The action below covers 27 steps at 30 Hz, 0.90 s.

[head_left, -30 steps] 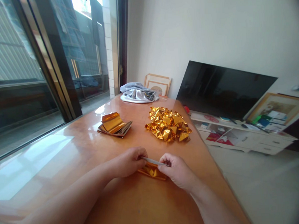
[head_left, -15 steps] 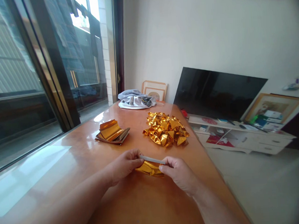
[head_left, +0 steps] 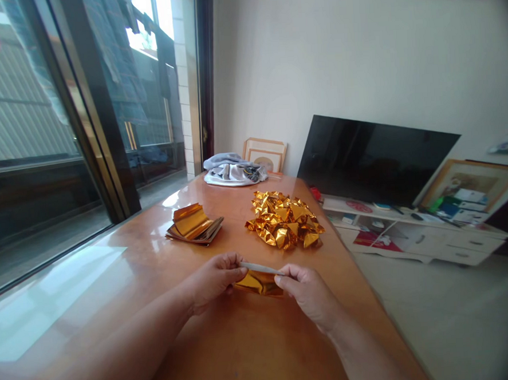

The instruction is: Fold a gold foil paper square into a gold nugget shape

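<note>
My left hand (head_left: 212,281) and my right hand (head_left: 307,295) both pinch a sheet of gold foil paper (head_left: 258,284) just above the table, one at each end. Its pale, silvery upper edge runs between my fingertips, and the gold face hangs below, creased. Ahead and to the right lies a heap of crumpled, folded gold foil pieces (head_left: 284,221). To the left of that heap sits a loose stack of flat foil sheets (head_left: 193,225), its top sheets curling.
The glossy orange wooden table (head_left: 246,351) reaches a glass sliding door (head_left: 89,108) on the left and drops off at an edge on the right. A bundled grey-white cloth (head_left: 233,171) and a leaning picture frame (head_left: 264,156) stand at the far end. A dark TV screen (head_left: 376,159) rests on a low white cabinet (head_left: 416,243).
The head view has turned slightly and the room sits more level. Both hands keep hold of the foil sheet, which lies a little flatter, with my right hand slightly further right.
</note>
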Each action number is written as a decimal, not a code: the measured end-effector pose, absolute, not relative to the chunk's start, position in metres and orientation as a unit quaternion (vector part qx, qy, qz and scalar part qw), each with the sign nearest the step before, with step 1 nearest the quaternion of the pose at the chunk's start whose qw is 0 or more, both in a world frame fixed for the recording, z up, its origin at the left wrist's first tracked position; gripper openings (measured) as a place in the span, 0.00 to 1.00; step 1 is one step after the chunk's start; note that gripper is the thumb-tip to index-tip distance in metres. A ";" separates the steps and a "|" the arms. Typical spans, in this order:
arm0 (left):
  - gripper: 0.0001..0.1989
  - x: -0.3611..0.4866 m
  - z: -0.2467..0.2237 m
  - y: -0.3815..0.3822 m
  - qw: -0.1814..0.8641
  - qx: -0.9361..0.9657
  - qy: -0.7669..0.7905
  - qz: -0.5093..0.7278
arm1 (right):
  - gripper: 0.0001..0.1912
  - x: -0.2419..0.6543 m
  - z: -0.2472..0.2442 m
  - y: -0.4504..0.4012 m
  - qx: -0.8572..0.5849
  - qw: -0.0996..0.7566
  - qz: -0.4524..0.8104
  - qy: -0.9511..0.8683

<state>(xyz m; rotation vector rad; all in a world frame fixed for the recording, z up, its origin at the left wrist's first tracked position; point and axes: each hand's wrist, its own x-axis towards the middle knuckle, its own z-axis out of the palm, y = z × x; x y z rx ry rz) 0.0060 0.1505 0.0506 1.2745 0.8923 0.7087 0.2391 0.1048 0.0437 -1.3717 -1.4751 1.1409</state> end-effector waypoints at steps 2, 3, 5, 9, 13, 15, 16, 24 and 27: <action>0.13 0.007 0.052 0.150 0.659 0.564 0.386 0.314 | 0.12 0.239 0.042 0.106 -0.545 0.403 0.447 -0.583; 0.13 0.007 0.053 0.150 0.663 0.562 0.382 0.314 | 0.12 0.240 0.041 0.106 -0.545 0.405 0.448 -0.582; 0.13 0.008 0.053 0.150 0.678 0.555 0.354 0.325 | 0.12 0.240 0.041 0.106 -0.542 0.409 0.453 -0.578; 0.14 0.008 0.051 0.151 0.701 0.530 0.318 0.356 | 0.12 0.241 0.041 0.106 -0.540 0.414 0.467 -0.565; 0.14 0.007 0.047 0.153 0.703 0.529 0.312 0.358 | 0.13 0.241 0.038 0.107 -0.540 0.410 0.491 -0.547; 0.14 0.006 0.046 0.153 0.701 0.534 0.310 0.358 | 0.13 0.241 0.036 0.108 -0.540 0.408 0.503 -0.538; 0.14 0.006 0.046 0.153 0.699 0.535 0.310 0.358 | 0.14 0.242 0.034 0.108 -0.540 0.408 0.505 -0.535; 0.13 0.008 0.045 0.153 0.678 0.556 0.330 0.350 | 0.14 0.240 0.032 0.109 -0.549 0.404 0.497 -0.538; 0.12 0.009 0.045 0.153 0.654 0.577 0.351 0.340 | 0.15 0.239 0.032 0.109 -0.558 0.398 0.487 -0.541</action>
